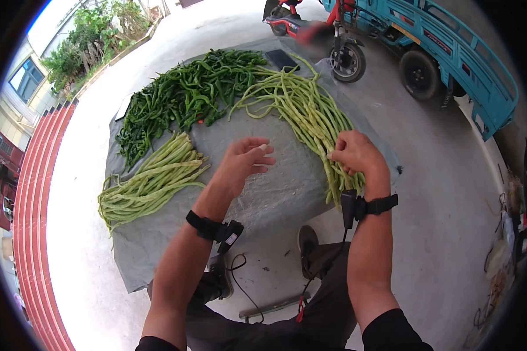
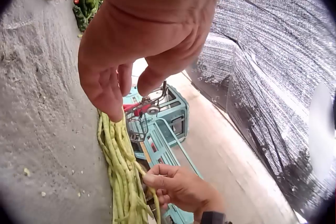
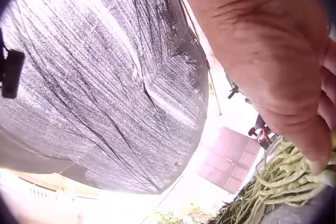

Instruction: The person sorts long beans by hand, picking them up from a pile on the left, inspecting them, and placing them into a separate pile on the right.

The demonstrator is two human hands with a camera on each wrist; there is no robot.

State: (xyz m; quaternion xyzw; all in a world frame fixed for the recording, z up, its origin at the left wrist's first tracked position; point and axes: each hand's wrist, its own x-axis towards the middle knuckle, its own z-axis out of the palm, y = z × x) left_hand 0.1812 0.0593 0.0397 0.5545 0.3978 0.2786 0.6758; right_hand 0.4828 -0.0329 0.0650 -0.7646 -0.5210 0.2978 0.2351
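Observation:
My right hand [image 1: 360, 153] pinches a long green bean at the near end of the right-hand bean pile [image 1: 310, 114]. The left wrist view shows this bean between the thumb and fingers of the right hand [image 2: 181, 188], beside the other beans [image 2: 119, 169]. Over the middle of the grey cloth [image 1: 269, 187], my left hand [image 1: 243, 161] is held with fingers loosely bent and nothing in them. In the right wrist view the right hand [image 3: 273, 66] hides part of the beans [image 3: 289, 179]. A second bean bundle [image 1: 152, 184] lies at the left.
Green peppers [image 1: 187, 90] form an arc along the cloth's far side, near a dark flat object [image 1: 282, 59]. Beyond stand a red scooter [image 1: 310, 32] and a blue cargo tricycle [image 1: 451, 50]. Red steps [image 1: 41, 193] run along the left. Cables hang from the wrist cameras.

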